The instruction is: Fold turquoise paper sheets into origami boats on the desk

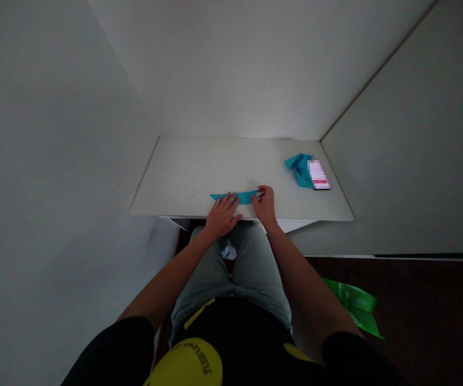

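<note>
Head view: left hand (221,217) flat on blue strip (246,197), right grip (265,206) closed on its end

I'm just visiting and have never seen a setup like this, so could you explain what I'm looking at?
There is no machine here: these are a person's own bare hands. The single picture comes from a camera worn on the head, looking forward and down, so the arms reach in from below.

On the white, flat tabletop lies a narrow, teal, paper-like strip. The left hand rests spread on it; the right hand has thumb and fingers at its right end, though whether they pinch it is too small to tell.

Farther right are a folded teal, paper-like piece and, beside it, a flat phone-like device with a pixelated screen.
</note>
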Action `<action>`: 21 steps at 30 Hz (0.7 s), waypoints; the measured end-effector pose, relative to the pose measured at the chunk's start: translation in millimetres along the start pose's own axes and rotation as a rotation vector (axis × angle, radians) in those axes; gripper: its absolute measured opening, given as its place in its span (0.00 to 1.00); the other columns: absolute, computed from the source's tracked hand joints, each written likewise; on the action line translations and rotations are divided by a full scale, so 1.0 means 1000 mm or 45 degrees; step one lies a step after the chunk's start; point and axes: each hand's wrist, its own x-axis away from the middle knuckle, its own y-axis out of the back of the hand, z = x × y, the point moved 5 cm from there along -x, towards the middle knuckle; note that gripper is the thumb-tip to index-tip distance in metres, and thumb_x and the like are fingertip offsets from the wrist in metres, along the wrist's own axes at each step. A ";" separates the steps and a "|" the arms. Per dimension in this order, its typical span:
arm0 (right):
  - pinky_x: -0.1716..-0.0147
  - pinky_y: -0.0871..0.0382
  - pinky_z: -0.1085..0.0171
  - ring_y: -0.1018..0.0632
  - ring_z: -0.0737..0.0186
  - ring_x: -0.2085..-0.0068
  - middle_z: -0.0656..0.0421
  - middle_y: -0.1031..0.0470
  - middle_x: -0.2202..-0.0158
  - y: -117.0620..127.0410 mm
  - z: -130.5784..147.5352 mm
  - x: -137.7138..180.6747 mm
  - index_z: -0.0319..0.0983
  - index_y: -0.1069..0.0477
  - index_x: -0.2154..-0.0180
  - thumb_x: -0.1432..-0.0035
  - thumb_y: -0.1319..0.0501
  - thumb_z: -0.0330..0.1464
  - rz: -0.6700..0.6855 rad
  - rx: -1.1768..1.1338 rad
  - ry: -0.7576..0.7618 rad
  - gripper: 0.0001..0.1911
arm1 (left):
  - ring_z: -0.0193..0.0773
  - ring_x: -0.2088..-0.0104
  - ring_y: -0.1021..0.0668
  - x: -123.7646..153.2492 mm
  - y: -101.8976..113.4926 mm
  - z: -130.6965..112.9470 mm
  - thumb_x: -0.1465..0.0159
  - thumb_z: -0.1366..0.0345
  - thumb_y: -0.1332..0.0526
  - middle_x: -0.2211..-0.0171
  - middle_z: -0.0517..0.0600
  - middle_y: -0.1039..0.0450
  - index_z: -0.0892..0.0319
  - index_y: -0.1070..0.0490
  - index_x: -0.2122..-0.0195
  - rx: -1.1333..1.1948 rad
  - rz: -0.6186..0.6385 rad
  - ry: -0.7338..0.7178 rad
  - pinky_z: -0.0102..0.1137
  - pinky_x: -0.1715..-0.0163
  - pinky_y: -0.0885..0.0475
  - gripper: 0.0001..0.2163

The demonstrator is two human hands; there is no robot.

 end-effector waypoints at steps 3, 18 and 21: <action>0.32 0.34 0.43 0.28 0.44 0.31 0.43 0.28 0.30 -0.004 0.019 0.014 0.39 0.31 0.32 0.26 0.44 0.43 0.113 0.330 0.248 0.28 | 0.57 0.19 0.42 -0.002 -0.006 0.002 0.22 0.51 0.43 0.20 0.62 0.45 0.59 0.37 0.22 -0.281 0.107 -0.021 0.55 0.21 0.48 0.31; 0.24 0.46 0.45 0.37 0.47 0.22 0.49 0.41 0.20 0.012 0.011 0.034 0.41 0.44 0.21 0.19 0.51 0.45 0.690 0.808 0.465 0.34 | 0.59 0.20 0.41 -0.005 0.031 0.077 0.22 0.49 0.47 0.21 0.64 0.44 0.64 0.41 0.21 -0.414 0.039 0.275 0.58 0.22 0.47 0.34; 0.31 0.37 0.45 0.31 0.42 0.28 0.46 0.34 0.24 0.015 0.012 0.022 0.42 0.43 0.21 0.21 0.46 0.47 0.670 0.773 0.366 0.35 | 0.60 0.20 0.40 -0.007 0.033 0.073 0.24 0.48 0.42 0.22 0.61 0.38 0.58 0.32 0.26 -0.364 -0.071 0.287 0.59 0.23 0.44 0.30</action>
